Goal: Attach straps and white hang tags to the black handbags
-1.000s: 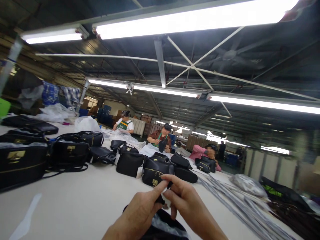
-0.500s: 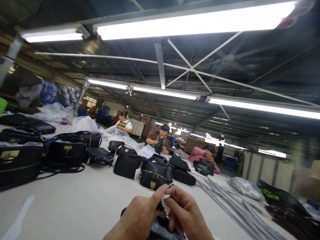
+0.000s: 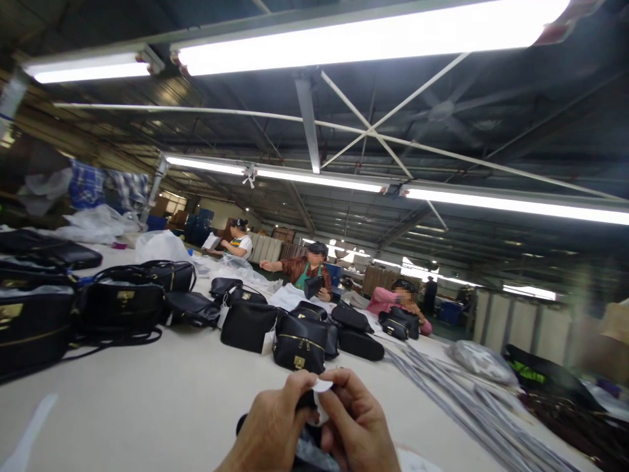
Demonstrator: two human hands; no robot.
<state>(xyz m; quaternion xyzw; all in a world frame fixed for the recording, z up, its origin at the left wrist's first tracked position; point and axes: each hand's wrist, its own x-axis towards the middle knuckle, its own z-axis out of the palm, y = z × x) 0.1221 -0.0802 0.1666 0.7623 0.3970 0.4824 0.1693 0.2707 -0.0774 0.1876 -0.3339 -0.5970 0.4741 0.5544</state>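
Observation:
Low in the view, my left hand and my right hand meet, fingertips close together. A small white paper-like piece is pinched by my right thumb and fingers, with my left thumb tip at its other edge. My left fingers are curled round part of a black bag, which lies beneath both hands and is mostly hidden by them. Greyish clear plastic shows at the bag between my wrists. Just beyond my fingertips stands a black bag with a gold zip and clasp.
More black handbags line the pale table to the left and ahead. Grey strips and a plastic-wrapped bundle lie at right. Across the table sit several co-workers, one with a black bag. A white strip lies front left.
The white piece between my fingertips has turned and shows more of its top. My hands stay together. Across the table, one co-worker has stretched an arm out to the left.

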